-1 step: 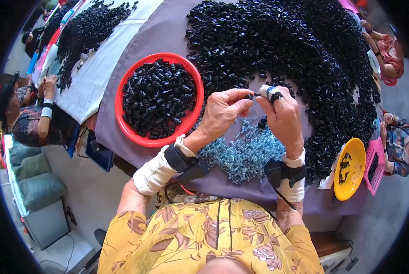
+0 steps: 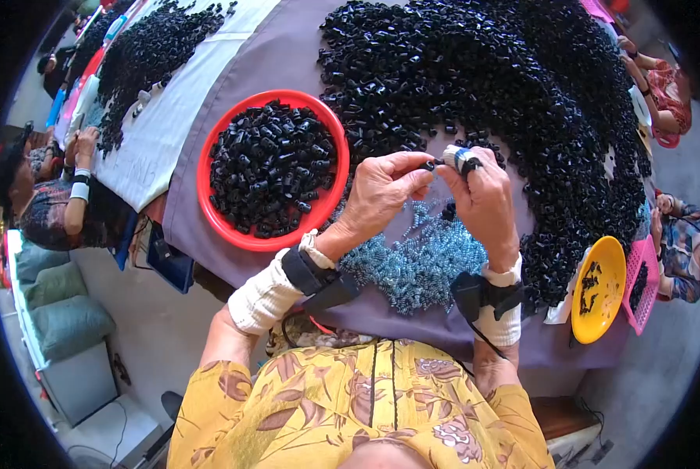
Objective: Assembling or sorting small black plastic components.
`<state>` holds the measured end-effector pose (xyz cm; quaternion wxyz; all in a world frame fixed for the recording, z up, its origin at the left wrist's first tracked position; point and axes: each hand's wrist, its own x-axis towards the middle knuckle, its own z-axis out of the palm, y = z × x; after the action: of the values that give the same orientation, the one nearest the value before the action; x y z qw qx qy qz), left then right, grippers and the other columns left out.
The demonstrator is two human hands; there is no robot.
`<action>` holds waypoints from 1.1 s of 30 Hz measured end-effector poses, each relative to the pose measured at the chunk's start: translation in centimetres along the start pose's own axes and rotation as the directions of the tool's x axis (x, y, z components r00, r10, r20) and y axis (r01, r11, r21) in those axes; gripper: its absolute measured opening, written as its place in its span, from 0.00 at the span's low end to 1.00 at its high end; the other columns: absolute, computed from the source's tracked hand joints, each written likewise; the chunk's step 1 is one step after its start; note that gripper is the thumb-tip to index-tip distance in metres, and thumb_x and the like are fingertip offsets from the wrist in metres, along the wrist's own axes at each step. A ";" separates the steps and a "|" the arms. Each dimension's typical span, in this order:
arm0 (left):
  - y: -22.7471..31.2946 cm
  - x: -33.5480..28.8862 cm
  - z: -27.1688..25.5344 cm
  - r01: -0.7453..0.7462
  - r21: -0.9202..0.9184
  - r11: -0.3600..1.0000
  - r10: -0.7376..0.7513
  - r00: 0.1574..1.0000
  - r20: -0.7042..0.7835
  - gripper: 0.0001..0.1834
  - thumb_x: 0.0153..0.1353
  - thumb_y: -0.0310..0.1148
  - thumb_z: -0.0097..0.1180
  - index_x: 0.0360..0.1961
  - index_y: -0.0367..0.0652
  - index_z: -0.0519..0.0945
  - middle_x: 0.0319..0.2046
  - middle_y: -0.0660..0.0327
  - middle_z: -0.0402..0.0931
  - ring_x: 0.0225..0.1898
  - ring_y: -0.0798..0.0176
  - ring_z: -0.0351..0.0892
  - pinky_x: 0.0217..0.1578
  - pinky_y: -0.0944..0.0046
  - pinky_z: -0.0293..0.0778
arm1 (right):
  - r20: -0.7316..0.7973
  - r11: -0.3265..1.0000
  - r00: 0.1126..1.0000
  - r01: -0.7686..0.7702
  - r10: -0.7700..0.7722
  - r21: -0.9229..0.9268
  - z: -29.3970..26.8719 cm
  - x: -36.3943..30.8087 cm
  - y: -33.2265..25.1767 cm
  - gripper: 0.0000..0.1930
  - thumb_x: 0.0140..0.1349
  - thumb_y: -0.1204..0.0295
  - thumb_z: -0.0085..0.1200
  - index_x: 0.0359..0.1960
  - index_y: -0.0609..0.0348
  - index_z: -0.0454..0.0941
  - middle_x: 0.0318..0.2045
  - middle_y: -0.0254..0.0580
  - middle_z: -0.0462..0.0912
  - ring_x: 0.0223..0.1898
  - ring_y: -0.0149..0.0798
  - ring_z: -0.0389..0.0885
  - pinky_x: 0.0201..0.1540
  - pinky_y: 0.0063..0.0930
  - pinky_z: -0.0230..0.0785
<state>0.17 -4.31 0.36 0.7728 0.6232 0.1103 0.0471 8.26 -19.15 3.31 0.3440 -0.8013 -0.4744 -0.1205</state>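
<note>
My left hand (image 2: 385, 187) pinches a small black plastic part (image 2: 428, 165) between thumb and fingertips. My right hand (image 2: 483, 195), a finger wrapped in white and blue cloth, meets it from the other side, its thumb and fingers closed at the same part. Whatever else those fingers hold is too small to make out. Below both hands lies a pile of small light-blue coil-like pieces (image 2: 416, 270). To the left stands a red basin (image 2: 205, 191) filled with black plastic parts. Beyond my hands, a wide heap of similar black parts (image 2: 459, 70) covers the table.
A yellow bowl (image 2: 612, 270) with a few black parts and a pink basket (image 2: 649, 266) stand at the right. Purple cloth (image 2: 209, 227) covers the table. Other people sit along the left and right, one sleeve (image 2: 682, 258) close to the basket.
</note>
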 end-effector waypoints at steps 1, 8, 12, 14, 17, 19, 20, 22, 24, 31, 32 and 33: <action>0.0 0.0 0.1 -0.004 0.019 1.000 0.004 1.000 -0.001 0.14 0.60 0.28 0.56 0.46 0.34 0.77 0.31 0.62 0.79 0.29 0.74 0.77 0.31 0.75 0.74 | 0.002 1.000 1.000 0.001 -0.001 0.001 0.1 0.0 0.0 0.07 0.55 0.73 0.55 0.31 0.66 0.75 0.29 0.48 0.78 0.33 0.49 0.76 0.39 0.37 0.67; -0.2 0.1 -0.2 -0.024 0.093 0.995 0.022 1.000 0.018 0.14 0.60 0.27 0.55 0.47 0.33 0.76 0.31 0.63 0.79 0.29 0.75 0.77 0.30 0.76 0.74 | 0.026 0.991 0.998 0.057 -0.055 -0.123 0.4 0.0 -0.3 0.07 0.55 0.74 0.55 0.31 0.67 0.75 0.28 0.46 0.77 0.33 0.46 0.76 0.42 0.37 0.67; 0.0 0.0 -0.3 -0.023 0.128 0.991 0.020 1.000 0.022 0.14 0.60 0.27 0.55 0.47 0.34 0.77 0.31 0.62 0.79 0.29 0.75 0.77 0.30 0.76 0.74 | 0.063 0.991 0.996 0.067 -0.060 -0.115 0.4 0.0 -0.4 0.09 0.56 0.73 0.55 0.34 0.69 0.75 0.29 0.51 0.77 0.34 0.52 0.76 0.41 0.39 0.68; -0.1 0.0 -0.4 -0.037 0.137 0.990 0.034 0.999 0.025 0.13 0.60 0.26 0.55 0.46 0.34 0.77 0.32 0.62 0.80 0.30 0.75 0.77 0.30 0.76 0.74 | 0.069 0.989 0.995 0.080 -0.072 -0.123 0.7 -0.1 -0.3 0.09 0.56 0.73 0.55 0.34 0.69 0.75 0.29 0.51 0.77 0.34 0.51 0.76 0.41 0.39 0.68; -0.1 0.1 -0.2 -0.050 0.167 0.985 0.043 0.998 0.042 0.13 0.59 0.26 0.55 0.45 0.35 0.78 0.32 0.63 0.80 0.29 0.75 0.77 0.30 0.76 0.74 | 0.058 0.985 0.996 0.082 -0.074 -0.152 0.7 -0.3 -0.1 0.09 0.56 0.74 0.54 0.34 0.69 0.75 0.29 0.51 0.77 0.34 0.51 0.76 0.42 0.39 0.67; -0.1 0.0 -0.1 -0.050 0.157 0.986 0.045 0.998 0.037 0.12 0.59 0.25 0.55 0.45 0.35 0.78 0.32 0.63 0.80 0.29 0.75 0.76 0.30 0.76 0.73 | 0.045 0.984 0.996 0.081 -0.074 -0.161 0.7 -0.3 -0.2 0.09 0.57 0.73 0.54 0.34 0.69 0.75 0.29 0.51 0.77 0.34 0.51 0.76 0.42 0.39 0.67; -0.1 0.0 -0.1 -0.051 0.146 0.988 0.047 0.998 0.034 0.12 0.59 0.25 0.55 0.44 0.35 0.78 0.31 0.63 0.80 0.29 0.75 0.76 0.30 0.76 0.73 | 0.040 0.979 0.997 0.075 -0.069 -0.189 0.7 -0.3 -0.2 0.09 0.57 0.73 0.54 0.34 0.69 0.75 0.28 0.51 0.77 0.34 0.51 0.76 0.42 0.40 0.67; -0.3 0.1 -0.3 -0.100 0.153 0.983 0.096 0.995 0.035 0.12 0.58 0.25 0.55 0.44 0.35 0.78 0.31 0.63 0.80 0.29 0.75 0.76 0.30 0.76 0.73 | 0.036 0.974 0.997 0.069 -0.063 -0.217 0.8 -0.4 -0.2 0.10 0.57 0.72 0.54 0.34 0.69 0.75 0.28 0.50 0.77 0.34 0.51 0.75 0.43 0.40 0.67; -0.3 0.2 -0.3 -0.148 0.160 0.976 0.144 0.989 0.038 0.13 0.58 0.24 0.55 0.44 0.35 0.78 0.31 0.63 0.80 0.29 0.75 0.75 0.30 0.76 0.73 | 0.040 0.977 0.999 0.042 -0.034 -0.210 0.9 -0.5 -0.2 0.10 0.58 0.71 0.53 0.34 0.69 0.75 0.29 0.50 0.77 0.36 0.51 0.75 0.44 0.40 0.66; -0.3 0.1 -0.4 -0.072 0.067 0.995 0.071 0.997 0.012 0.12 0.57 0.23 0.55 0.43 0.34 0.79 0.29 0.63 0.79 0.29 0.74 0.76 0.32 0.75 0.73 | 0.045 0.965 0.998 0.062 -0.052 -0.253 1.1 -0.5 -0.3 0.09 0.55 0.74 0.53 0.34 0.68 0.76 0.32 0.49 0.77 0.38 0.46 0.75 0.47 0.39 0.64; -0.3 0.1 -0.5 -0.067 0.062 0.996 0.067 0.998 0.010 0.12 0.57 0.22 0.55 0.43 0.35 0.79 0.29 0.64 0.79 0.29 0.74 0.76 0.32 0.75 0.73 | 0.046 0.966 0.997 0.064 -0.054 -0.249 1.2 -0.5 -0.3 0.09 0.55 0.74 0.53 0.35 0.68 0.76 0.32 0.48 0.77 0.37 0.46 0.75 0.47 0.39 0.63; -0.3 0.1 -0.6 -0.066 0.062 0.996 0.065 0.998 0.009 0.12 0.57 0.22 0.55 0.43 0.35 0.79 0.29 0.64 0.79 0.29 0.74 0.76 0.32 0.75 0.73 | 0.048 0.967 0.997 0.068 -0.057 -0.244 1.2 -0.5 -0.3 0.09 0.55 0.74 0.53 0.35 0.68 0.76 0.32 0.48 0.77 0.37 0.46 0.75 0.47 0.39 0.63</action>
<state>0.09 -3.79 -0.03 0.7515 0.6504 0.0884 0.0667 7.58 -18.53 2.31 0.2287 -0.8246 -0.4878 -0.1727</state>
